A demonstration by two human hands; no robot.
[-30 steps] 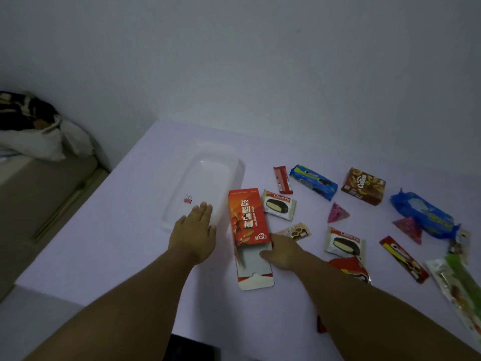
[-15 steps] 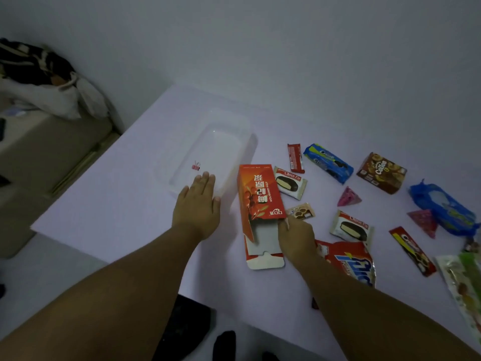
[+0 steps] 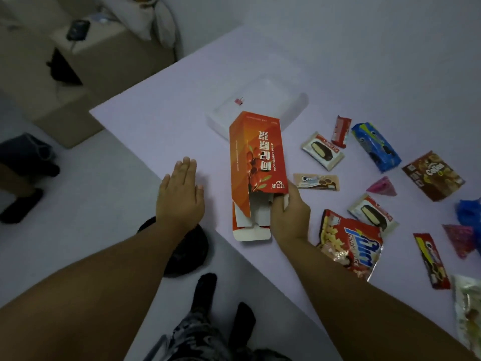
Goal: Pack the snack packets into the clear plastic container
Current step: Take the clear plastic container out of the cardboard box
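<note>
My right hand (image 3: 289, 214) grips the open near end of a tall orange wolfberry box (image 3: 256, 162), which is raised and tilted so its far end covers the near corner of the clear plastic container (image 3: 296, 105). The container lies on the pale table with nothing inside that I can see. My left hand (image 3: 181, 196) rests flat on the table left of the box, fingers together, holding nothing. Several snack packets lie to the right: two chocolate pies (image 3: 322, 150) (image 3: 372, 213), a blue cookie pack (image 3: 376, 145), a red crisp bag (image 3: 350, 242).
A brown Collon box (image 3: 433, 175), pink triangular packets (image 3: 382, 187), a small red wafer bar (image 3: 341, 131) and a red chocolate bar (image 3: 430, 259) lie on the right. The table's edge (image 3: 145, 155) runs diagonally on the left; beyond it are floor, a beige cabinet (image 3: 99, 61) and my feet.
My right hand has taken hold of the orange box's open end and lifted it off the table. My left hand slid back from the container. The camera tilted down and left.
</note>
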